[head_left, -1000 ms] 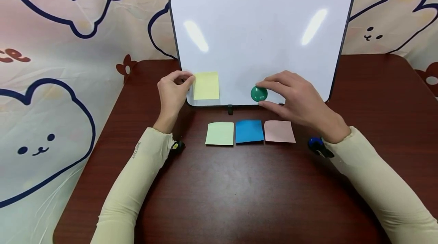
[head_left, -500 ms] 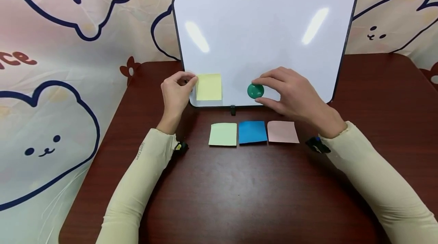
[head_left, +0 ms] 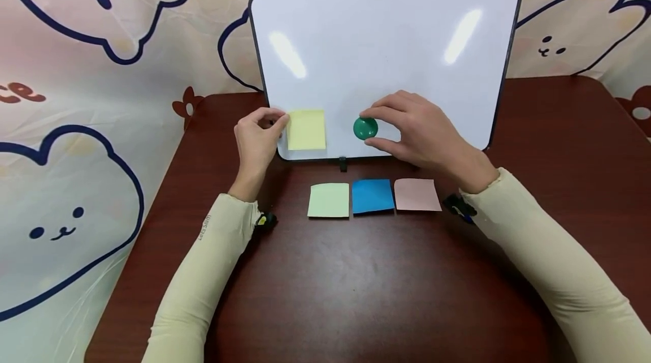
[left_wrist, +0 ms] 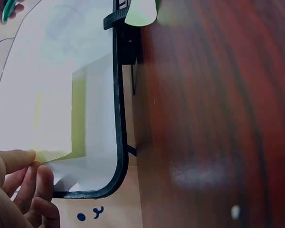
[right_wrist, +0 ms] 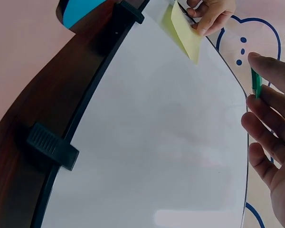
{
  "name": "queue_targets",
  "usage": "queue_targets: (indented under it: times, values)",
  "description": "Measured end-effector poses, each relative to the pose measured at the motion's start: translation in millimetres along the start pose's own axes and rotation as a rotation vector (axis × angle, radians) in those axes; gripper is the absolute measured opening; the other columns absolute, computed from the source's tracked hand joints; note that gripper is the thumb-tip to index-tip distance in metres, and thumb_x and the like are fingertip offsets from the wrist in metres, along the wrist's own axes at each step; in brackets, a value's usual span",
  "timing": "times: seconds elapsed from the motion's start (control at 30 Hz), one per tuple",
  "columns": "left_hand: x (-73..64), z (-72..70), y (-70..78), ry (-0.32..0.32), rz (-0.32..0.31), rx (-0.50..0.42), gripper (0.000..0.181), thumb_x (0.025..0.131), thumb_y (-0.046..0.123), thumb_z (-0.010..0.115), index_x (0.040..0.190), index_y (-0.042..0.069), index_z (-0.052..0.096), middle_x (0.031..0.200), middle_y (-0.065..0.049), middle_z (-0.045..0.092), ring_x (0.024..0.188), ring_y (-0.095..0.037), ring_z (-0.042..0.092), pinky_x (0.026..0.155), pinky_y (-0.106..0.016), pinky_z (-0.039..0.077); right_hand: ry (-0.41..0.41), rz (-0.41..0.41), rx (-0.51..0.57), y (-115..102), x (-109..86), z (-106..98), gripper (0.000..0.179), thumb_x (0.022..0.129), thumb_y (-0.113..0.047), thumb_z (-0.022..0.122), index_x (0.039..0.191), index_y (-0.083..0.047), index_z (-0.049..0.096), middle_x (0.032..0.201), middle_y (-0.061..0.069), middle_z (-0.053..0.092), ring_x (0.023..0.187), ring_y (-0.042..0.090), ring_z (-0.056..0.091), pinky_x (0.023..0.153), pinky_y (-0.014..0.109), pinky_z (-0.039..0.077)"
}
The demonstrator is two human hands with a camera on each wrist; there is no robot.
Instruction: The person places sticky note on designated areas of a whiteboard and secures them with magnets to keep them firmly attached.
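My left hand [head_left: 258, 139] pinches the upper left corner of a yellow sticky note [head_left: 307, 130] between thumb and fingers. The note is at the lower left of a whiteboard [head_left: 386, 40]; in the right wrist view the yellow note [right_wrist: 184, 33] stands partly off the surface. My right hand [head_left: 419, 128] pinches a round green magnet [head_left: 365, 128] by its edge, thumb below and fingers above. In the right wrist view the magnet [right_wrist: 256, 83] shows edge-on, apart from the board. From the left wrist, the left hand [left_wrist: 23, 190] is seen at the note's corner.
A pale green note [head_left: 328, 201], a blue note [head_left: 373, 196] and a pink note [head_left: 417, 194] lie in a row on the dark wooden table [head_left: 351, 284] before the board. Black clips [right_wrist: 52, 145] hold the board's lower edge. A cartoon-printed cloth [head_left: 66, 193] hangs behind.
My right hand has moved left and slightly up with the green magnet, nearer the yellow note. The left hand keeps its pinch on the note; the head view shifts slightly.
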State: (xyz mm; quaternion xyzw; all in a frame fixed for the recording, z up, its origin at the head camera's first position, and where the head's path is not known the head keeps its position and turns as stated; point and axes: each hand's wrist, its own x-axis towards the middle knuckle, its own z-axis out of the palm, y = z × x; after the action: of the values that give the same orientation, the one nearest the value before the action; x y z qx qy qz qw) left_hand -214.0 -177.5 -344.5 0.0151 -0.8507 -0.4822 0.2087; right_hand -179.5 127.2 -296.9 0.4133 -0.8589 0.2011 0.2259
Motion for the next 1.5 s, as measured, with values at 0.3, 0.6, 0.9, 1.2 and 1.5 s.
queue_targets:
  times: [0.3,0.6,0.9,1.2,1.5]
  values:
    - [-2.8,1.1,-4.4,-0.016,-0.007,-0.004,0.018,0.089,0.026,0.076,0.097,0.01,0.077,0.089,-0.009,0.073,0.075,-0.019,0.059,0.06,-0.021,0.046,-0.006,0.011,0.015,0,5.1,12,0.046,0.083,-0.029,0.082,0.121,-0.006,0.069,0.117,0.011,0.068,0.106,0.026,0.063,0.088,0.043,0.056]
    - [1.6,-2.0,-1.0,-0.007,0.015,-0.015,0.017,0.088,0.025,0.076,0.096,0.01,0.077,0.086,-0.009,0.072,0.072,-0.018,0.059,0.06,-0.021,0.047,-0.007,0.059,0.025,1,14.7,23,0.045,0.084,-0.027,0.081,0.122,-0.006,0.068,0.118,0.011,0.068,0.107,0.027,0.063,0.088,0.043,0.055]
    - [2.1,-2.2,-1.0,-0.027,-0.011,-0.018,0.018,0.089,0.027,0.076,0.097,0.011,0.077,0.087,-0.008,0.071,0.074,-0.022,0.06,0.06,-0.021,0.047,0.011,0.04,0.022,-9,29.4,33,0.045,0.085,-0.03,0.08,0.122,-0.008,0.068,0.117,0.008,0.067,0.108,0.025,0.063,0.094,0.042,0.053]
    - [3.8,-3.9,-0.5,-0.016,-0.007,-0.03,0.02,0.089,0.029,0.076,0.097,0.011,0.077,0.085,-0.008,0.07,0.072,-0.016,0.058,0.061,-0.021,0.048,-0.004,0.073,0.02,-18,48.1,40,0.045,0.085,-0.03,0.08,0.123,-0.009,0.068,0.119,0.008,0.067,0.11,0.024,0.062,0.094,0.04,0.053]
    - [2.2,-2.5,-2.4,-0.033,-0.023,-0.023,0.02,0.089,0.029,0.075,0.099,0.011,0.077,0.088,-0.008,0.071,0.074,-0.018,0.058,0.061,-0.02,0.048,-0.03,0.154,0.002,-21,52.9,51,0.047,0.084,-0.032,0.08,0.124,-0.01,0.068,0.12,0.008,0.067,0.112,0.024,0.062,0.096,0.039,0.053]
